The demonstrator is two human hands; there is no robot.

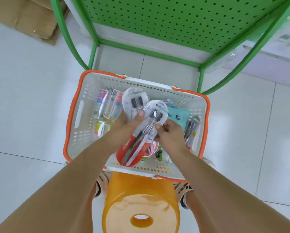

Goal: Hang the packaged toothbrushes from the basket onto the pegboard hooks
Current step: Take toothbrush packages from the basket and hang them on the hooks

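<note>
- The left hand (124, 125) gripped two overlapping toothbrush packs (147, 125) at mid-frame, above the basket (78, 115).
- The right hand (167, 132) pinched the nearer pack's edge.
- Risk: the slick blister packs might have slid apart and dropped before reaching the pegboard (174, 19) at upper frame.

White basket (83, 91), orange rim; green pegboard (174, 19).

White slotted plastic basket (83, 105) sits on floor before green perforated pegboard rack (174, 22). Round-holed orange plastic stool (140, 204) stands just behind basket. Flattened brown cardboard (23, 15) lies left of rack.
</note>
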